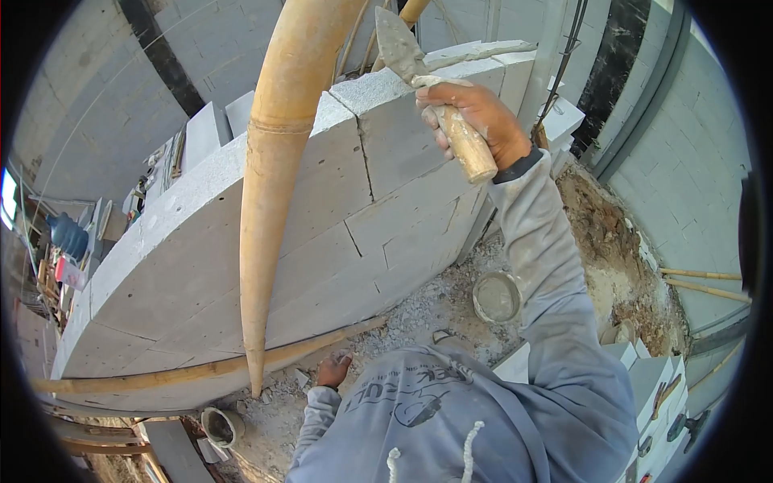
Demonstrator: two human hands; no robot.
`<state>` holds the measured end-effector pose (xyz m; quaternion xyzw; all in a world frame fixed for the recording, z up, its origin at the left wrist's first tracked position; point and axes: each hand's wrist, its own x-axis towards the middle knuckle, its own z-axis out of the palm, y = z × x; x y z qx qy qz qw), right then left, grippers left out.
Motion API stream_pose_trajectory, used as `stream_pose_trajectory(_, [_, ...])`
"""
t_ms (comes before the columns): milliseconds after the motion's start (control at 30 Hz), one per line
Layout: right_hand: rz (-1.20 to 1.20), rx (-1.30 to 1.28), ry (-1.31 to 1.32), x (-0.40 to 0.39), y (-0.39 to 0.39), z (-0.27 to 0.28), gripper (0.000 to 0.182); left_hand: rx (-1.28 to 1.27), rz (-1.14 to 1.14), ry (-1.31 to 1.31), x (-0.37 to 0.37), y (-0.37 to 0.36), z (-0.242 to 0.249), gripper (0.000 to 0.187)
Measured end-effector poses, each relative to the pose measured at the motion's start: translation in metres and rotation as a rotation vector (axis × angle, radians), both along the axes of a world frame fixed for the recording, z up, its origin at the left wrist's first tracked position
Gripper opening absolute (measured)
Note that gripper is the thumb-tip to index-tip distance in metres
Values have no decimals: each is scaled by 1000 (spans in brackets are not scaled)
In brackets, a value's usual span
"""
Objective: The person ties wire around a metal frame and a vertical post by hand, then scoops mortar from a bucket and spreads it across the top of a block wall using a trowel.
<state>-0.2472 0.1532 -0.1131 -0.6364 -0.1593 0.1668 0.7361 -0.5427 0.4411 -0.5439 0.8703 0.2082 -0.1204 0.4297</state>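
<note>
My right hand [471, 121] is wrapped around the wooden handle of a trowel [400, 48]. Wet grey mortar coats its blade, which is raised over the top of a block wall [322, 201]. A strip of mortar [483, 53] lies along the top of the blocks at the far end, beyond the trowel. My left hand [334, 369] hangs low by my body, near the foot of the wall. Its fingers look curled, and I see nothing in them.
A thick bamboo pole [278, 161] stands upright before the wall; another bamboo pole [217, 362] crosses low. A bucket of mortar [496, 298] sits on rubble to the right, a second bucket [222, 427] at lower left. Stacked white blocks [652, 394] stand at right.
</note>
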Motion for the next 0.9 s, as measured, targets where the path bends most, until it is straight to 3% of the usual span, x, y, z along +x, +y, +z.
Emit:
stream_pose_trajectory(67, [42, -255, -159, 14, -21, 8, 27, 65, 19, 9, -12, -3, 1, 41])
stream_pose_trajectory(100, [54, -258, -166, 21, -27, 12, 27, 135, 18, 7, -12, -6, 4, 40])
stream_pose_trajectory(167, [-72, -833, -633, 36, -37, 22, 33, 111, 44, 59, -15, -13, 15, 39])
stream_pose_trajectory(200, [-63, -830, -650, 45, -41, 27, 33, 92, 59, 117, -15, -16, 19, 37])
stream_pose_trajectory(267, [-110, -1174, -1309, 65, -44, 32, 39, 94, 75, 108, -13, -22, 21, 37])
stream_pose_trajectory(300, [-96, -1162, -1328, 74, -42, 29, 39, 95, 74, 112, -13, -27, 21, 36])
stream_pose_trajectory(367, [-219, -1064, -1680, 91, -37, 20, 26, 48, 137, 84, -8, -39, 9, 36])
stream_pose_trajectory(567, [-129, -1117, -1688, 72, -16, 38, 21, -15, 200, 55, 15, -97, 1, 37])
stream_pose_trajectory(733, [-86, -1009, -1748, 82, 2, 34, 22, -113, 245, -15, 24, -126, -7, 38])
stream_pose_trajectory(900, [-97, -962, -1817, 74, 10, 35, 22, 0, 306, 36, 14, -137, -11, 40])
